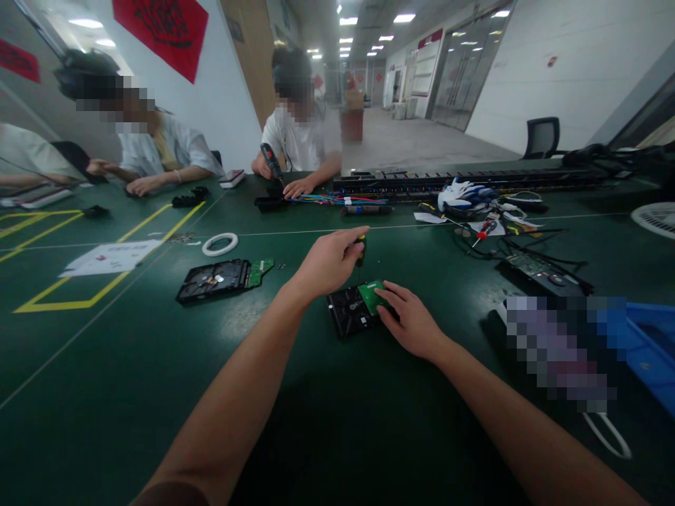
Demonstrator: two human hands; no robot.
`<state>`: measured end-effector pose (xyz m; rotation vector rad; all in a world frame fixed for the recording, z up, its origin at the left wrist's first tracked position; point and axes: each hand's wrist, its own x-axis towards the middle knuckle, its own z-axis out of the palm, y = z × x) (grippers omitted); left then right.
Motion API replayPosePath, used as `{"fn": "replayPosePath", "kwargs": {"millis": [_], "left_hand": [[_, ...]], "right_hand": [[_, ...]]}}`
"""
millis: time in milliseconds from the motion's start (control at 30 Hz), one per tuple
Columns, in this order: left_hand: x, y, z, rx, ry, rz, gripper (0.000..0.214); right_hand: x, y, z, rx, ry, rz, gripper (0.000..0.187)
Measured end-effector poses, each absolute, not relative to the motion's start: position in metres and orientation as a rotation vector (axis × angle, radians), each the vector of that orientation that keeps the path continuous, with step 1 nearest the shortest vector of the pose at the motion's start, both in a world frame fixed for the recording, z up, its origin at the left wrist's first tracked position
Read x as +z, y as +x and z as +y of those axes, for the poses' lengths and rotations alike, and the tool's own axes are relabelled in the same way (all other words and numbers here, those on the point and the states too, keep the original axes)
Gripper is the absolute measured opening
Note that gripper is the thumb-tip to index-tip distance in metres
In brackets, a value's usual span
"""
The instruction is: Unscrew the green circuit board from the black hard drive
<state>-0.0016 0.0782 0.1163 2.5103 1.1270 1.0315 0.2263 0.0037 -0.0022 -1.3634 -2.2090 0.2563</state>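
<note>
A black hard drive (345,316) with a green circuit board (370,296) lies in front of me on the dark green table. Over its far edge, my left hand (333,261) is closed around a small screwdriver (361,246) with a yellow and black handle. The screwdriver stands about upright, its shaft pointing down at the board; I cannot tell whether the tip touches. My right hand (408,318) grips the right end of the drive, its fingertips on the board and its thumb at the nearer side. That end is hidden under the hand.
Left lies another hard drive (214,280), its green board sticking out, near a white tape ring (220,244). Right are a drive with cables (548,273), a red screwdriver (482,235), gloves (464,197) and a blue tray (646,351). Across the table, a co-worker (300,137) holds a power screwdriver (271,161).
</note>
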Motion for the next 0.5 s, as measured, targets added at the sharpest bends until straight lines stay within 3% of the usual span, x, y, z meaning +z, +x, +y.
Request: {"fn": "replayPosePath", "kwargs": {"millis": [233,500], "left_hand": [[0.1166,0.0,0.0766,1.037,2.474,1.135,0.026],[0.1178,0.0009,0.0749,1.017,2.547,1.17,0.032]], "right_hand": [[-0.0039,0.2276,0.004,0.27,-1.394,-2.221,0.046],[-0.0013,0.2262,0.0032,0.259,-1.387,-2.221,0.046]]}}
